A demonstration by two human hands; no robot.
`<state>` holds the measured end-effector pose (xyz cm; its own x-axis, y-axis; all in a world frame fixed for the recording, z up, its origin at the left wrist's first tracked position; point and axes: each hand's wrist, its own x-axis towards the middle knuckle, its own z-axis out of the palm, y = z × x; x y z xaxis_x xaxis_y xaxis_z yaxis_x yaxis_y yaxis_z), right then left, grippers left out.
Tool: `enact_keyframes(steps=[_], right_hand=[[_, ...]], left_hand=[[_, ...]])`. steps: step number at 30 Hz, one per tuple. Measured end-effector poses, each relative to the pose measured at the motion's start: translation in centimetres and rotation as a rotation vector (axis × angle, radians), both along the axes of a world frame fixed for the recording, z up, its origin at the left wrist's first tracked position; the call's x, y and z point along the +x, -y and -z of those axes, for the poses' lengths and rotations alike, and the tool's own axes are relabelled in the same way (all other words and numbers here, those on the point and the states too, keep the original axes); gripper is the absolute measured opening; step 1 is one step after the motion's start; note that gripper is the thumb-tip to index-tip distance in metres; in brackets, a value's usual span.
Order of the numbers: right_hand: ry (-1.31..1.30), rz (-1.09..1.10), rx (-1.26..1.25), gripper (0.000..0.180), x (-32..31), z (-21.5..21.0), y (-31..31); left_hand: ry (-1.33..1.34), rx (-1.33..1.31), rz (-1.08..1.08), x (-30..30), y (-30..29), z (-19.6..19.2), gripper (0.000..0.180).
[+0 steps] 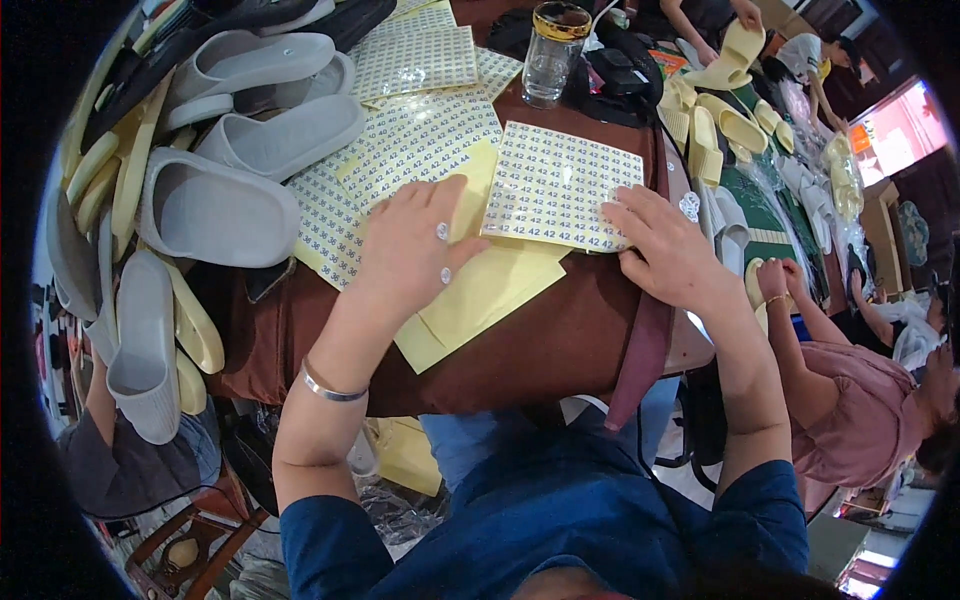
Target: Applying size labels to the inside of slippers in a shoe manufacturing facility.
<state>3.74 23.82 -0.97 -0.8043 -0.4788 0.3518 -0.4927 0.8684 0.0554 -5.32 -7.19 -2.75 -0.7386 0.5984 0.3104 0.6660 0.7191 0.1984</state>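
My left hand (405,245) lies over the yellow backing sheets (490,295), fingers stretched and thumb apart. Two small round clear stickers cling to it near the thumb. A silver bangle (335,388) circles that wrist. To its right is a stack of sticker sheets (565,185) printed with rows of small numbers. My right hand (668,245) holds the stack at its lower right corner, fingers on top and thumb at the edge. More printed sticker sheets (425,130) overlap behind and left of my left hand. Grey slippers (220,210) are heaped at the left.
A glass (548,60) with a gold rim stands at the back beside black items (615,75). Cream slippers (735,125) cover a green surface (750,205) at the right, where co-workers handle them. A person in a pink top (850,410) sits at the right.
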Motion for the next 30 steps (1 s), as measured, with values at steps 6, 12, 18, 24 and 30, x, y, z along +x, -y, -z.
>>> enact_keyframes(steps=[6,12,18,24,30], right_hand=[[0.152,0.132,-0.126,0.046,0.5,-0.2,0.0],[0.115,0.179,-0.233,0.044,1.5,-0.4,-0.3],[0.067,0.168,-0.178,0.041,2.4,0.3,-1.7],[0.034,0.136,-0.06,0.049,1.6,0.7,-1.0],[0.226,0.368,0.035,0.059,1.2,0.9,0.9]], left_hand=[[0.219,-0.147,-0.303,-1.7,1.1,-0.8,0.083],[0.253,-0.142,-0.191,-0.6,-1.0,-0.6,0.085],[0.215,-0.119,-0.202,-0.8,-0.9,-0.5,0.077],[0.121,-0.074,-0.094,-1.3,0.2,0.3,0.066],[0.039,0.036,0.049,-2.9,0.4,2.2,0.062]])
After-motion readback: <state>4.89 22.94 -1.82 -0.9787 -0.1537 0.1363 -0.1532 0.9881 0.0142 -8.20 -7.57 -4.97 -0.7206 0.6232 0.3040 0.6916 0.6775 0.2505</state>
